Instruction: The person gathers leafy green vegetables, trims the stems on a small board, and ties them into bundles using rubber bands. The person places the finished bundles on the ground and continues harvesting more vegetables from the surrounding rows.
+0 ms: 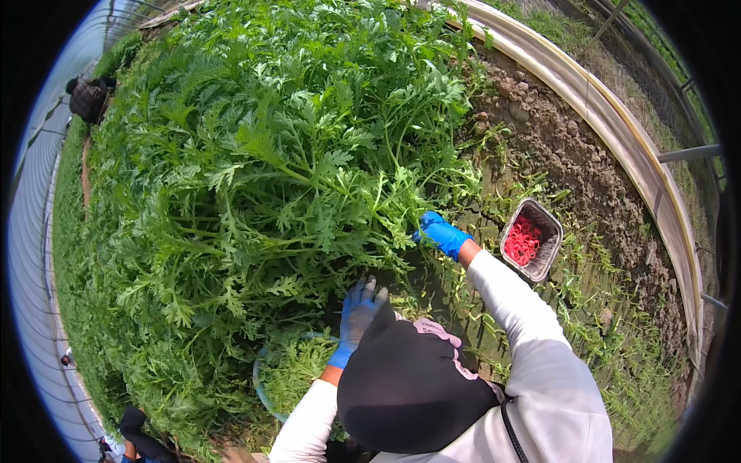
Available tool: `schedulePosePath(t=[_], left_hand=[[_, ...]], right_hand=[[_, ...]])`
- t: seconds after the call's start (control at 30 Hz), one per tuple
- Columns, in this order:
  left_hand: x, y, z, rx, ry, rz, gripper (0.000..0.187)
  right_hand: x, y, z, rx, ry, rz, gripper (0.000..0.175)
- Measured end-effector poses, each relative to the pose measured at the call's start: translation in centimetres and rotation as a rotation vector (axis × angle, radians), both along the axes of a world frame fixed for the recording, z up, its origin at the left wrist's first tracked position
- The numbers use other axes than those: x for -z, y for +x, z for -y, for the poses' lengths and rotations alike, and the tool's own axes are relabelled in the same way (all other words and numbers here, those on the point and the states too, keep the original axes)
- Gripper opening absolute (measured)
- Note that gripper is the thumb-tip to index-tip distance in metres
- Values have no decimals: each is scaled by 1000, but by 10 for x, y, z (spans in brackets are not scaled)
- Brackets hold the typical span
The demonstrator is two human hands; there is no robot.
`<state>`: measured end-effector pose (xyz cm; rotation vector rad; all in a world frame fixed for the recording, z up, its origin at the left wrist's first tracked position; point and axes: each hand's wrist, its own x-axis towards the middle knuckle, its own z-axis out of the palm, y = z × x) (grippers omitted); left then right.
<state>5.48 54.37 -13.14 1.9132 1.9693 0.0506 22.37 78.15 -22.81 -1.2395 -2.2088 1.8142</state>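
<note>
My right hand (443, 234), in a blue glove, reaches into the edge of a dense stand of crown daisy-like leafy greens (312, 168). Leaves hide its fingertips, so I cannot tell whether it grips a stem. Lower and to the left, my left hand (359, 318) wears a blue glove with soiled, greyish fingers. Its fingers are extended and slightly apart near the plant bases, with nothing visibly held. Beside the left wrist, cut greens (298, 370) fill a round container with a pale blue rim (261, 385). A grey plastic tub (547, 226) holding red rings (521, 240) stands right of my right hand.
A black cap (405, 388) covers part of the lower view. Cut stubble (596, 324) and bare clumpy soil (550, 121) lie to the right, bordered by a pale plastic sheet edge (628, 110). Other people work at the upper left (90, 99) and lower left (139, 434).
</note>
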Motion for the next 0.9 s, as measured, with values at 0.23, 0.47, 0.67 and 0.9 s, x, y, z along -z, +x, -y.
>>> schedulePosePath(t=[0.23, 0.47, 0.67, 0.9], left_hand=[[-3, -4, 15, -6, -81, -54, 46], [-5, -2, -4, 95, -36, 9, 44], [9, -9, 17, -100, -71, 56, 44], [12, -14, 14, -132, -142, 146, 47]], right_hand=[[-12, -53, -14, 148, 499, 206, 19], [97, -20, -49, -43, 417, 48, 22], [25, -53, -6, -93, 154, -21, 27], [-25, 1, 5, 335, 275, 280, 34]])
